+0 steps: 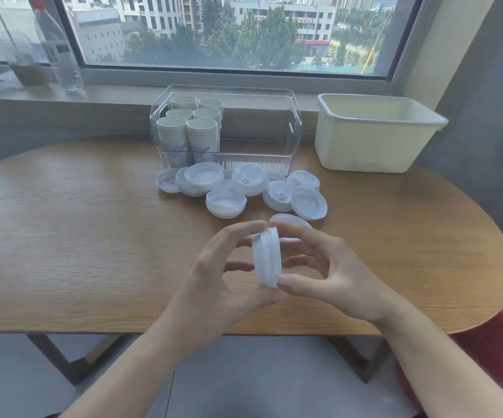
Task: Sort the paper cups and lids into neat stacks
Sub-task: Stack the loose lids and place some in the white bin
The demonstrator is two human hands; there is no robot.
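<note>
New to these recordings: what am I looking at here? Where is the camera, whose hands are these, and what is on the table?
There is no machine here. The single picture comes from a wide-angle camera worn on a person's head, looking forward and down.

The left hand and right hand together hold a small stack of white lids on edge, above the wooden table.

Further back lie loose lids, some singly, some overlapping. Behind them a clear bin holds six stacks of paper cups in its left end. A cream tub stands to the right; its contents are not visible. A plastic bottle stands on the window sill.
</note>
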